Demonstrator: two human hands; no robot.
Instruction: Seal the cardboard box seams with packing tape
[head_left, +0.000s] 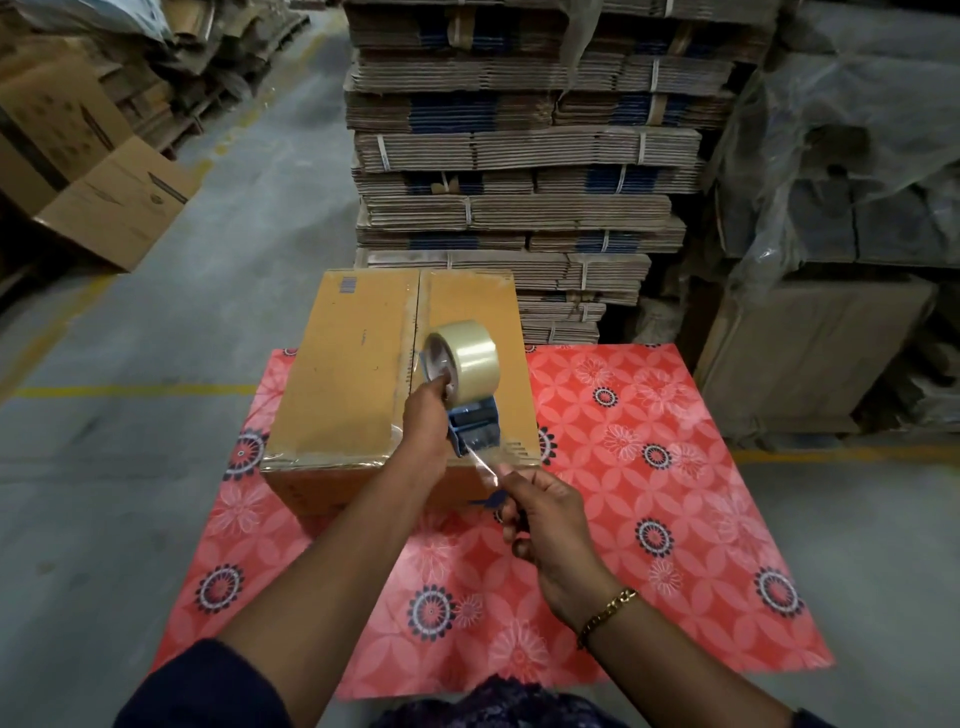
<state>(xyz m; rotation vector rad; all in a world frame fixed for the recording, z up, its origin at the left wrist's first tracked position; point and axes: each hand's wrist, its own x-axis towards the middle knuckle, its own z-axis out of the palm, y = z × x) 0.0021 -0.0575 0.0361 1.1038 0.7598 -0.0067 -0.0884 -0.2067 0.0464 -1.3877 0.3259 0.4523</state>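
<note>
**Tape drawn over a box on a red floral sheet**

Dark patterned fabric (498, 701) fills the bottom edge, nearest the camera. Beyond it a red floral sheet (649, 493) lies flat on the grey concrete floor (130, 441), which carries yellow painted lines. On the sheet's far left part stands the closed cardboard box (353, 384), clear tape already along its centre seam. Over the box's near right corner the left hand (428, 415) grips the blue tape dispenser (470, 426), fingers wrapped round its handle, the clear tape roll (467, 358) on top. Just in front of the box the right hand (545, 519), with a gold bracelet (605, 616), pinches the tape's free end. Behind the box rise strapped stacks of flattened cartons (519, 156); left of it open boxes (104, 182); right, plastic-wrapped pallets (841, 182).
</note>
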